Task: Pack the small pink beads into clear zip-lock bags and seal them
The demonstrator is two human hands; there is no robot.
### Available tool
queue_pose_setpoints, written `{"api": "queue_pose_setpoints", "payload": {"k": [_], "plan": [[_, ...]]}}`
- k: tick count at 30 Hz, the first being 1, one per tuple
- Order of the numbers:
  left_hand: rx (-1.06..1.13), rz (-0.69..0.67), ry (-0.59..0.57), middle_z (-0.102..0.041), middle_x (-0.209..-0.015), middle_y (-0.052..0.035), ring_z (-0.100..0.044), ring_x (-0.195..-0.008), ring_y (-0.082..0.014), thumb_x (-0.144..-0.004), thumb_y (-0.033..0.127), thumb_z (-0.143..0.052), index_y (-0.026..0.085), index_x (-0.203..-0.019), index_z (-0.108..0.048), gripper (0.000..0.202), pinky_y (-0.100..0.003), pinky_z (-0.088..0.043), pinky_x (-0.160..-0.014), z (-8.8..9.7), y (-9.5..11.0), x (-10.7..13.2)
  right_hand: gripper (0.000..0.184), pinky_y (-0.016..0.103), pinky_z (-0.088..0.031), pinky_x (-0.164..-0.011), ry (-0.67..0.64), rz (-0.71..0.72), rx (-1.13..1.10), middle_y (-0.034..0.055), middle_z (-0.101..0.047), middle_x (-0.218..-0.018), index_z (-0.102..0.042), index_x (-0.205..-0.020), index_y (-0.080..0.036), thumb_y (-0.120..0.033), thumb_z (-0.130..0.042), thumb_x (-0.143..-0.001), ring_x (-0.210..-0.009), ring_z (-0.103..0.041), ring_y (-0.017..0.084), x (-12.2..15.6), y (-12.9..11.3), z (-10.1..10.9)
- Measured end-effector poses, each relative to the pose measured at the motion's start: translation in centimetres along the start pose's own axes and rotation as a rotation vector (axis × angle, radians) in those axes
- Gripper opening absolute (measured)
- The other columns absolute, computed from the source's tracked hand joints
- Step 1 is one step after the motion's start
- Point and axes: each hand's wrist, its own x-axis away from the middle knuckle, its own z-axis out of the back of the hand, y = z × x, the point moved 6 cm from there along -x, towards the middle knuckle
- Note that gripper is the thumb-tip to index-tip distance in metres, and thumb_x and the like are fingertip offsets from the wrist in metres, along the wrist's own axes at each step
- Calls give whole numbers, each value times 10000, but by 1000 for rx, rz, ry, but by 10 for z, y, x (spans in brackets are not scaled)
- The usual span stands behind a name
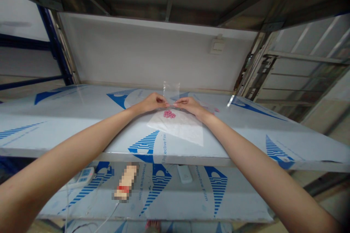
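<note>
Pinch at the bench: on my head-camera feed, the person's left hand and right hand close in from either side, thumbs pressed against fingers on a clear plastic bag. The two grips sit almost tip to tip, and the bag's upper part stands above them. The film is too thin for me to tell exactly which edge each hand has. Held this way, it appears to stay upright and off the surface. Just below the grips, a small heap of pink tablets lies on a white sheet, apparently kept together there and within easy reach of both hands. A small pink item lies just past the right hand. The sheet rests on a steel panel with blue-printed protective film, a smooth surface that gives the hands room. Below, a lower shelf carries a white power strip, a small white box and a blurred object. I cannot make out that object. A wall switch sits on the white wall beyond.
</note>
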Motion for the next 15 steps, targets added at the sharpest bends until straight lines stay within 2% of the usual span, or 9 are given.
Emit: {"api": "queue_pose_setpoints", "payload": {"k": [7, 15], "plan": [[66, 36, 111, -737, -827, -65, -641, -762, -161, -765, 289, -681, 142, -760, -717, 151, -272, -452, -730, 6, -1, -1, 136, 340, -470, -813, 31, 32, -1, 51, -722, -874, -730, -805, -214, -321, -753, -724, -814, -626, 188, 1, -5, 3], [91, 79, 148, -736, -777, -56, -643, -742, -165, -726, 208, -689, 154, -715, -725, 66, -284, -463, -745, 10, -2, -3, 85, 321, -455, -748, 42, 42, 35, 36, -715, -792, -722, -737, -203, -287, -736, -729, -734, -611, 172, -2, -7, 3]]}}
